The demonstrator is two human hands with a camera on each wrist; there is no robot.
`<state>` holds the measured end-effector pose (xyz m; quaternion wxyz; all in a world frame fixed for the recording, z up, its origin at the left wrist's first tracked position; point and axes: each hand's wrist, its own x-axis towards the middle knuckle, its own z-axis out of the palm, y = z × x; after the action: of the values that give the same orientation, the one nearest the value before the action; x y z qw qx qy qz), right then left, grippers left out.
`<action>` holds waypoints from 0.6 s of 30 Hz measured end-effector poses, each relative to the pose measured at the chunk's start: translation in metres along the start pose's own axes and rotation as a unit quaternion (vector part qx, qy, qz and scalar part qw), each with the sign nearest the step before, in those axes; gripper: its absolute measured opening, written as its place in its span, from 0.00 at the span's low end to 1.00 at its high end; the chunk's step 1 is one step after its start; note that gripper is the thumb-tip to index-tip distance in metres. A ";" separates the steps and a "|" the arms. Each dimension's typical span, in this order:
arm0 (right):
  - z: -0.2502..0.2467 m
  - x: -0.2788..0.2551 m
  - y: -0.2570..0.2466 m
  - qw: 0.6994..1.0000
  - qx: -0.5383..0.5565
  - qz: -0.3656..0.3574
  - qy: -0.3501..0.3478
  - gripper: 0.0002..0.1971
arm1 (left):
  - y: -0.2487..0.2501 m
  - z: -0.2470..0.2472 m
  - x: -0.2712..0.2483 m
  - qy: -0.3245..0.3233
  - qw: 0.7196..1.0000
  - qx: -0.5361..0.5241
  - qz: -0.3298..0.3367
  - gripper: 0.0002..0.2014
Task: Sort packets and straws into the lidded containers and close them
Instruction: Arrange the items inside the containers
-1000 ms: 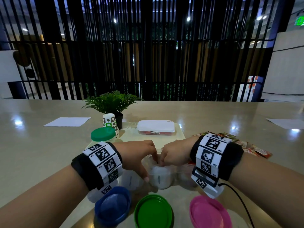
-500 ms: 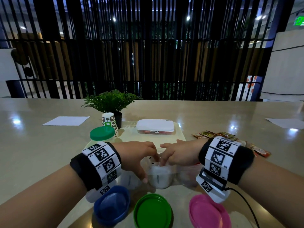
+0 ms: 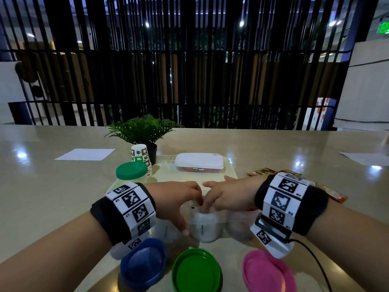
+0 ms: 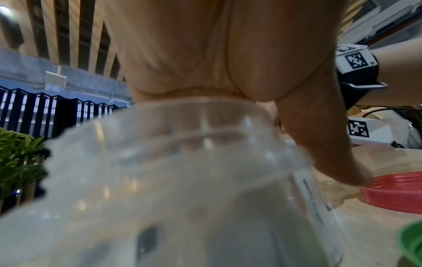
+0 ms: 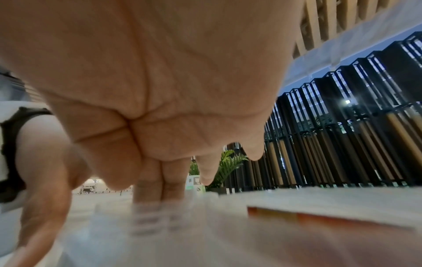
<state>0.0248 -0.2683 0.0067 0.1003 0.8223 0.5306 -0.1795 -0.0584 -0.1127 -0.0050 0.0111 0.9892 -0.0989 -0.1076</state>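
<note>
Three loose lids in a row at the near table edge, undersides up: blue lid (image 3: 144,263), green lid (image 3: 196,270), pink lid (image 3: 267,272). Behind them three clear jars, all upright, mouths up, long axes vertical: left jar (image 3: 162,230) mostly hidden under the left wrist, middle jar (image 3: 205,225) packed with white packets (image 3: 203,228) standing on end, right jar (image 3: 240,225) with reddish contents, half hidden by the right wrist. A fourth jar (image 3: 131,171) farther back on the left, closed with a green cap. One flat white lidded box (image 3: 199,163) at the far end of the pale tray (image 3: 166,175), long axis running left to right. A loose scatter of sauce packets (image 3: 263,171) on the bare table (image 3: 52,197) beyond the right wrist; exact count not readable.

Left hand (image 3: 174,199) curled round the middle jar, thumb down its near side, fingers over the far rim. Right hand (image 3: 225,197) above the same jar, fingers (image 3: 207,204) pointing down into the mouth among the packets; whether pinching anything or merely pressing cannot be told.

Tight at the front: lids close to the jars and near the table edge. Wide open tabletop left and right, with one sheet of paper (image 3: 85,154) far left, another at the far right. One potted plant (image 3: 143,129) and one stack of paper cups (image 3: 141,157) behind the capped jar.
</note>
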 end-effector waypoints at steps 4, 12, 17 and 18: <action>-0.007 -0.003 0.002 1.000 0.013 -0.002 0.010 0.20 | 0.001 -0.001 0.000 -0.004 1.000 0.006 -0.004 0.40; -0.007 -0.004 0.001 0.999 0.037 0.015 0.004 0.18 | 0.003 0.002 0.004 -0.033 0.998 0.052 -0.015 0.40; -0.010 -0.009 -0.003 0.998 0.063 0.016 0.015 0.18 | 0.003 0.001 0.003 -0.038 0.998 0.048 -0.022 0.39; -0.012 -0.013 -0.004 0.996 0.088 0.014 0.030 0.18 | 0.003 0.000 0.002 -0.029 0.999 0.032 -0.027 0.39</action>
<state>0.0189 -0.2735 0.0234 0.0138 0.8403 0.5041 -0.1990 -0.0566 -0.1157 -0.0056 -0.0265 0.9879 -0.0757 -0.1330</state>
